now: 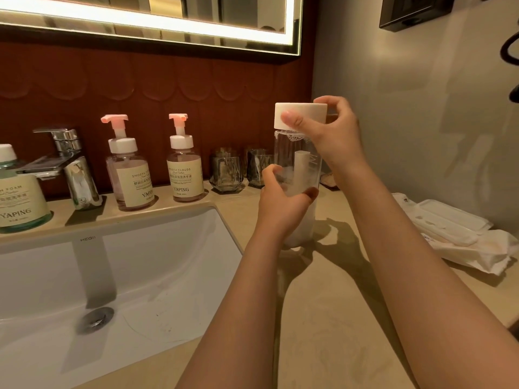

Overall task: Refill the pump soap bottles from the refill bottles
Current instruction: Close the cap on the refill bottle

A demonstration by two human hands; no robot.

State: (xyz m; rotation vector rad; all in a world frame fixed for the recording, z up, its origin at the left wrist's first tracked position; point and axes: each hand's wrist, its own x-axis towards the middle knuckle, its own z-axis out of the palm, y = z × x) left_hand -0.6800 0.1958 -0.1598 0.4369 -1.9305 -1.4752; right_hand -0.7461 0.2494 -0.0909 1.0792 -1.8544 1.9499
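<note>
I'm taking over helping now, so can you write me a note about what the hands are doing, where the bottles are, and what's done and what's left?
Left hand grips the clear bottle, upright on the counter right of the sink.
Right hand pinches its white cap, which sits on the bottle.
The two pink-pump bottles stand on the ledge behind the sink, pumps on.
Done: no pouring that I can see.
Left: take the cap off, open the pump bottles, pour, close everything.
</note>
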